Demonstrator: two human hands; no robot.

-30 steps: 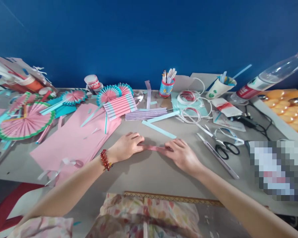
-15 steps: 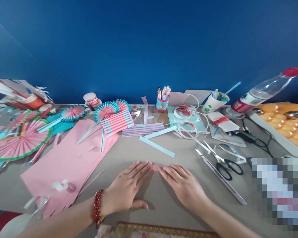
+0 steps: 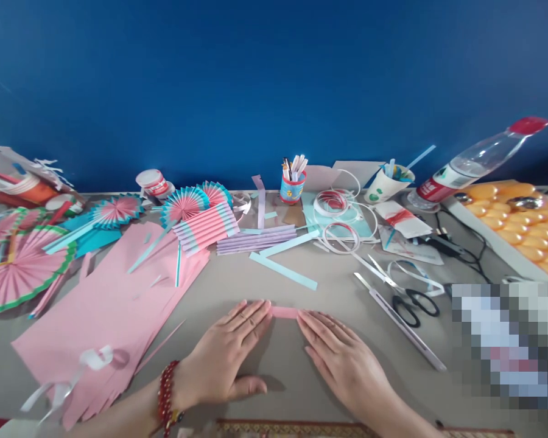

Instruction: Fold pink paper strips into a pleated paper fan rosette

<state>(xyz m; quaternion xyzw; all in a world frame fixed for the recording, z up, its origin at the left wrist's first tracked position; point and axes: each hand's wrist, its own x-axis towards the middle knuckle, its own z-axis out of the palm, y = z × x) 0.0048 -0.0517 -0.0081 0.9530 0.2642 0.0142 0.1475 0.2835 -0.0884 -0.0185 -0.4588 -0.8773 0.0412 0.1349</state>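
Observation:
A narrow pink paper strip point(image 3: 284, 312) lies on the grey table, its short middle part showing between my hands. My left hand point(image 3: 231, 353), with a red bead bracelet point(image 3: 167, 395) at the wrist, rests flat on the strip's left part, fingers stretched out and thumb apart. From the other side my right hand point(image 3: 342, 362) lies over the right part, its fingers extended and pressing down. Both ends of the strip are hidden beneath my fingers. Above them lies a light blue folded strip point(image 3: 285, 271). Pink paper sheets point(image 3: 95, 298) are spread left of my left hand.
Scissors point(image 3: 406, 298) and a craft knife point(image 3: 402, 322) lie to the right. Behind stand a pen cup point(image 3: 293, 187), a paper cup point(image 3: 386, 185) and a tilted plastic bottle point(image 3: 470, 170). Pleated paper point(image 3: 205, 228), purple folded paper point(image 3: 256, 239) and tape rolls point(image 3: 340, 237) sit at the back.
My fingers went from pinching the pink strip to lying flat on it. My hands then slid slightly apart, baring more of the strip. The head view shifted too.

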